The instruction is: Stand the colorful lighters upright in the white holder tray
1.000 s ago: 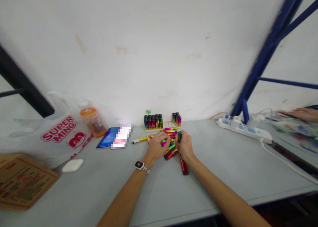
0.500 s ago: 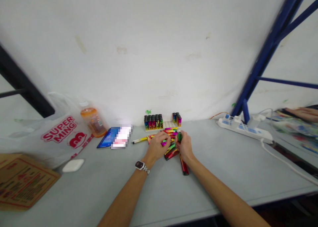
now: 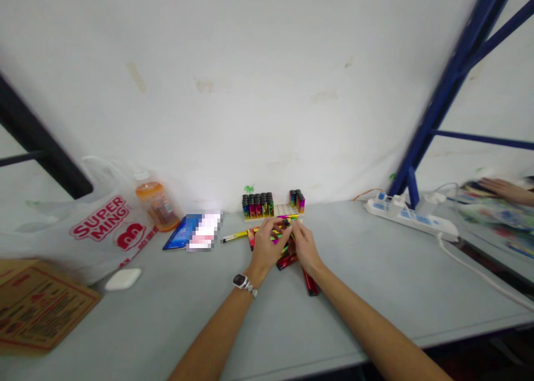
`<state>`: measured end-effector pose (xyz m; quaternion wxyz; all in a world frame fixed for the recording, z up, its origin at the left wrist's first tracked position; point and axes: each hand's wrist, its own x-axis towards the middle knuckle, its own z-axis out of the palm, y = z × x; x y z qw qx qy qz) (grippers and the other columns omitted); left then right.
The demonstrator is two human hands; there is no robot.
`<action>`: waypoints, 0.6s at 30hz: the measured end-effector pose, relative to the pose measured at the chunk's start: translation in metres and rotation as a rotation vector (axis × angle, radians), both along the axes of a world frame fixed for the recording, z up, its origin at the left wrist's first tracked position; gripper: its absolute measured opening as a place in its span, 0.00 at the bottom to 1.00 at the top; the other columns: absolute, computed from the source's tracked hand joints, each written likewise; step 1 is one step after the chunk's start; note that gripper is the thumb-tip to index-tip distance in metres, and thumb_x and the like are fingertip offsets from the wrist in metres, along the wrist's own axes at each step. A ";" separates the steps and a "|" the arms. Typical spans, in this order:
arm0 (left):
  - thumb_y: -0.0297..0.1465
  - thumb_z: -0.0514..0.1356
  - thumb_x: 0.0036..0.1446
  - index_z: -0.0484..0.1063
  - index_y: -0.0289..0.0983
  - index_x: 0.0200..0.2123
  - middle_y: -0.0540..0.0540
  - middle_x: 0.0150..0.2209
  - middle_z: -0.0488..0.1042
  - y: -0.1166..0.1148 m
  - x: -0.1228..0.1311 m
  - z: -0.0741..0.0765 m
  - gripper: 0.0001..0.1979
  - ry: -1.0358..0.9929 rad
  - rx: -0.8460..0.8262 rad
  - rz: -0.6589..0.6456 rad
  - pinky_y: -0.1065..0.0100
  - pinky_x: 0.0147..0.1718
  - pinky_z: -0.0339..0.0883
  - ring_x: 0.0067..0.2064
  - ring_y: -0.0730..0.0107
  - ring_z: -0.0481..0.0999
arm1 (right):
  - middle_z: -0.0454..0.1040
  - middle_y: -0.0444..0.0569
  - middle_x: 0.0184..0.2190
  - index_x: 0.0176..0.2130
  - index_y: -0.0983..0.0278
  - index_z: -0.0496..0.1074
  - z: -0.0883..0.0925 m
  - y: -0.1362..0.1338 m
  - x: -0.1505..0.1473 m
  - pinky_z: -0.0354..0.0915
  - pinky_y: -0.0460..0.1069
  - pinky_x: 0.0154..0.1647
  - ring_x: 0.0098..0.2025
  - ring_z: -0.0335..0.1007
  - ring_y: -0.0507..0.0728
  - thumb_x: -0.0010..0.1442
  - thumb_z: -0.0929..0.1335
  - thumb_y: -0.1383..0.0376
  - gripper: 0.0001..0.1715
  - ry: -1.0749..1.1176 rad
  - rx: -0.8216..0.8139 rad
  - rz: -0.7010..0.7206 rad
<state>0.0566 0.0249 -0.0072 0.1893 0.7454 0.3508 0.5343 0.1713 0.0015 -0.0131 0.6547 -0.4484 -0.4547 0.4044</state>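
Observation:
My left hand (image 3: 267,246) and my right hand (image 3: 305,247) meet over a pile of shiny coloured pieces. Between their fingertips is a small dark-ended cylinder (image 3: 286,222), mostly covered, with both hands closed on it. Under the hands lie several shiny pieces, among them a red one with a black end (image 3: 310,283) by my right wrist and another red piece (image 3: 287,261). Just behind, a pale tray (image 3: 285,209) holds upright multicoloured cylinders with black tops (image 3: 257,204) on its left and a smaller group (image 3: 297,199) on its right. A slim yellow stick with a dark tip (image 3: 236,236) lies left.
To the left are a tablet (image 3: 181,233), an orange bottle (image 3: 156,203), a plastic bag (image 3: 98,231), a cardboard box (image 3: 41,308) and a white case (image 3: 123,279). A power strip (image 3: 411,217) stands right, before a blue post (image 3: 442,97). Another person's hand (image 3: 500,188) shows far right.
My right hand has turned and moved left, bringing the cylinder against my left fingers. My left hand has shifted slightly right. The upright cylinders in the tray look the same.

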 end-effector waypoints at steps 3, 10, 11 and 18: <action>0.37 0.61 0.61 0.74 0.37 0.41 0.45 0.39 0.75 0.002 0.003 -0.002 0.10 -0.095 -0.072 0.012 0.71 0.34 0.73 0.40 0.68 0.76 | 0.72 0.44 0.27 0.33 0.61 0.70 0.002 0.000 0.000 0.64 0.48 0.32 0.32 0.68 0.55 0.59 0.66 0.49 0.17 -0.044 0.088 0.025; 0.37 0.60 0.61 0.76 0.39 0.47 0.44 0.42 0.77 0.021 0.003 0.005 0.13 -0.104 -0.094 -0.056 0.66 0.41 0.75 0.43 0.65 0.78 | 0.75 0.48 0.37 0.39 0.62 0.71 -0.003 0.007 0.012 0.64 0.52 0.46 0.40 0.70 0.57 0.57 0.68 0.58 0.12 -0.212 0.130 -0.076; 0.36 0.61 0.61 0.76 0.39 0.47 0.44 0.42 0.78 0.026 0.003 0.007 0.13 -0.072 -0.083 -0.057 0.65 0.42 0.75 0.42 0.66 0.78 | 0.75 0.48 0.37 0.38 0.62 0.71 -0.005 0.009 0.016 0.64 0.52 0.46 0.40 0.70 0.57 0.56 0.67 0.59 0.11 -0.228 0.109 -0.121; 0.29 0.63 0.58 0.77 0.37 0.41 0.46 0.35 0.80 0.077 0.020 0.038 0.07 0.154 -0.036 -0.100 0.63 0.42 0.75 0.37 0.66 0.80 | 0.72 0.45 0.27 0.30 0.62 0.70 -0.015 0.013 0.034 0.61 0.50 0.38 0.32 0.65 0.55 0.52 0.64 0.63 0.06 -0.303 -0.013 -0.183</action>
